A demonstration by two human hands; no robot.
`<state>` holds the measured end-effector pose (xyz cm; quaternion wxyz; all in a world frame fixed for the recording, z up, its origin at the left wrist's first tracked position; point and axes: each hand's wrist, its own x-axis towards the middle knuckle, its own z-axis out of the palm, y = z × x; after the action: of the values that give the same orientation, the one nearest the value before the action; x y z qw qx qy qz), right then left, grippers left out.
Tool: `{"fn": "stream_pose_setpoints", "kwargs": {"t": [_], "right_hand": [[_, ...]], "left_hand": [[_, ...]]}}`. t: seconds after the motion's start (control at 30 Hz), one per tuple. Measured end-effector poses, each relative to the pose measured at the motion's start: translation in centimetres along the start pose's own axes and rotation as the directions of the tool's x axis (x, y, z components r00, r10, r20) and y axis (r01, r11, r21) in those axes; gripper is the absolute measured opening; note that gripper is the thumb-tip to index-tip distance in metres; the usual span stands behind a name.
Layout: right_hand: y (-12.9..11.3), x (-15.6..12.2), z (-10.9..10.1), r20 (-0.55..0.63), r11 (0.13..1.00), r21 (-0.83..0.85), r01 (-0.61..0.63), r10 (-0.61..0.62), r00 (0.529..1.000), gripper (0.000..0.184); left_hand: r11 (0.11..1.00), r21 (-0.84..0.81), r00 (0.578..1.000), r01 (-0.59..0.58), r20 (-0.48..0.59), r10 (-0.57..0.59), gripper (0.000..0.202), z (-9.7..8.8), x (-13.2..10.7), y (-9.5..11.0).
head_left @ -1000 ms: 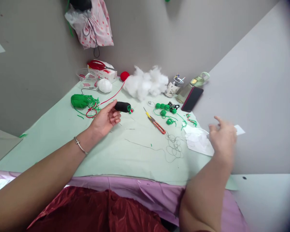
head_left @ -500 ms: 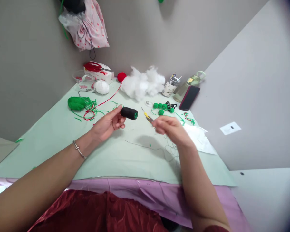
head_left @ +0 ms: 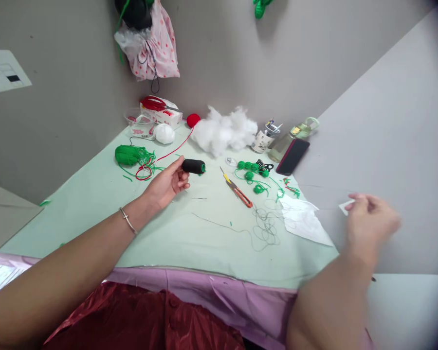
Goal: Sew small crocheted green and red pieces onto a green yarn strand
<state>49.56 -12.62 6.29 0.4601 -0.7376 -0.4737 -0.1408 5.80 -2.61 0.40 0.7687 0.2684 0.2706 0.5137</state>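
My left hand [head_left: 168,181] grips a spool of black thread [head_left: 193,166] between thumb and fingers, its green core end facing right. My right hand [head_left: 372,214] is far out to the right, past the table edge, fingers pinched and slightly blurred. A faint thread seems to run leftward from its fingertips, though most of its length cannot be made out. Below the spool lies a thin needle [head_left: 199,198]. Orange-handled thread snips [head_left: 239,190] with a yellow part lie between the hands. Loose dark thread [head_left: 266,228] curls on the table nearby.
Green crocheted balls [head_left: 248,175] lie beyond the snips, near a phone [head_left: 293,156] leaning on a bottle [head_left: 295,131]. White stuffing [head_left: 224,131] is heaped at the back. Green yarn [head_left: 127,155] lies at left, and a white cloth-like sheet [head_left: 304,221] at right.
My right hand has swept from above the snips far to the right, uncovering them and the loose thread. My left hand still holds the spool in nearly the same place. The view has shifted slightly.
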Motion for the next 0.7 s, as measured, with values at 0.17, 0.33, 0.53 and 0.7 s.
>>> {"fn": "stream_pose_setpoints", "kwargs": {"t": [0.17, 0.33, 0.53, 0.7], "right_hand": [[-1.0, 0.3, -0.5, 0.157, 0.962, -0.239, 0.131, -0.094, 0.983, 0.024], [-11.2, -2.6, 2.8, 0.331, 0.941, 0.323, 0.102, -0.213, 0.919, 0.019], [-18.0, -8.2, 8.6, 0.854, 0.808, 0.519, -0.277, -0.474, 0.216, 0.060], [-15.1, -6.6, 7.3, 0.766, 0.734, 0.601, -0.317, -0.415, 0.491, 0.028]], "left_hand": [[1.000, 0.010, 1.000, 0.005, 0.024, -0.005, 0.028, 0.2, -0.2, 0.0], [0.992, 0.090, 0.983, 0.091, 0.153, -0.104, 0.034, 1.0, -0.8, -0.3], [0.976, 0.183, 0.959, 0.116, 0.235, -0.158, 0.042, 1.1, -1.1, -0.4], [0.983, 0.160, 0.985, 0.091, 0.133, -0.112, 0.035, 0.9, -0.8, -0.4]]}}
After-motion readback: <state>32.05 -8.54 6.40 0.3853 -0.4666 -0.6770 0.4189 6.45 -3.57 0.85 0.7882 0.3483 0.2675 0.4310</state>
